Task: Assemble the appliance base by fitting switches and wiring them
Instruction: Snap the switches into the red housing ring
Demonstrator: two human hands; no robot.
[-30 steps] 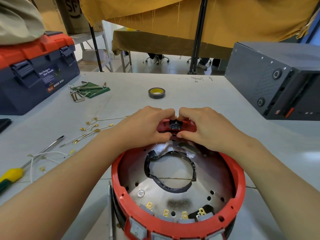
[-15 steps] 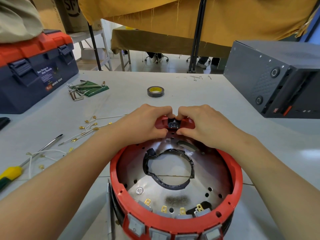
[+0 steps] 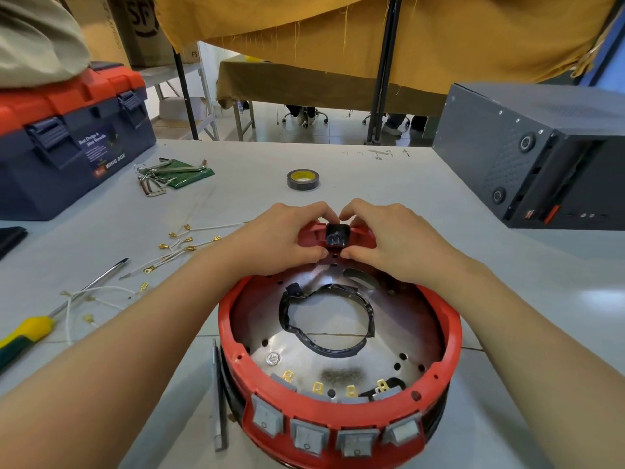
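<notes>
I pinch the black socket [image 3: 337,235] into the far rim of the red base [image 3: 340,419] with my left hand [image 3: 282,240] and right hand [image 3: 394,240]. Uneven thumb pressure may cock it in its slot, and excess force may crack the rim tabs.

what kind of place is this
Most likely a workshop or assembly bench: a toolbox, a screwdriver and loose terminal wires lie on the grey table, and both hands work on a red appliance base.
</notes>
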